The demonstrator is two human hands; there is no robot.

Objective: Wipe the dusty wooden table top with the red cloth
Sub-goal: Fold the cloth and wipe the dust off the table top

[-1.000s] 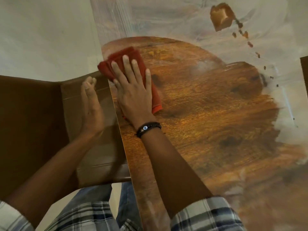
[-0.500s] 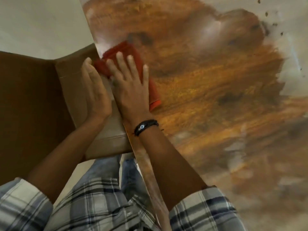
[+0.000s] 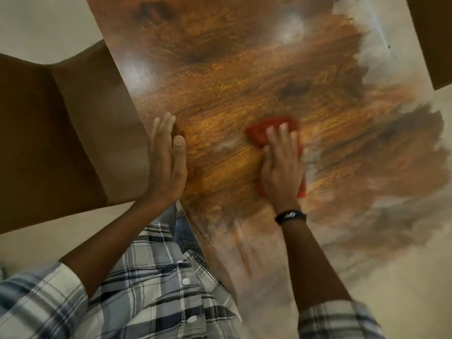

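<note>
Dusty grey film covers the tabletop (image 3: 403, 277) at the lower right of the frame, so steer your strokes that way. Your left hand (image 3: 168, 162) braces flat on the left edge, fingers together. Your right hand (image 3: 281, 167) presses the red cloth (image 3: 264, 129) flat mid-frame, fingers slightly spread; keep the palm down and overlap passes.
</note>
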